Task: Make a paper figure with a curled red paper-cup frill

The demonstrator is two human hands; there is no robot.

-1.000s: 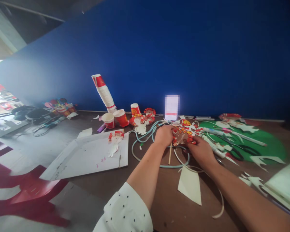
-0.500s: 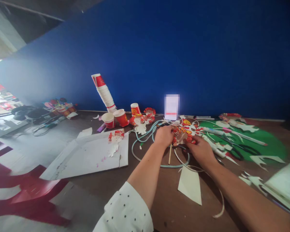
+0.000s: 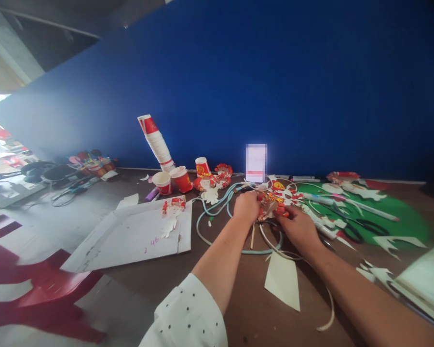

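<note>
My left hand (image 3: 247,206) and my right hand (image 3: 297,227) grip a cut paper-cup piece (image 3: 269,210) between them, one at each side. Its rim is curled in red strips and the part facing me is brownish. Both sets of fingers are closed on its edges, though the left fingertips are mostly hidden. A thin wooden stick (image 3: 252,237) shows just below the left hand. Loops of pale blue cable (image 3: 207,234) lie around and under the hands. Behind the piece, a lit phone-like screen (image 3: 256,164) stands against the blue wall.
At left stand a leaning stack of paper cups (image 3: 158,147) and several single cups (image 3: 181,179). A white board (image 3: 130,238) carries another cut cup piece (image 3: 173,212). To the right, scissors (image 3: 372,226) and markers lie on a green mat (image 3: 408,221). A paper scrap (image 3: 282,279) lies in front.
The view has shifted slightly. Both hands stay on the cup piece at the same spot, with only a small change in its tilt.
</note>
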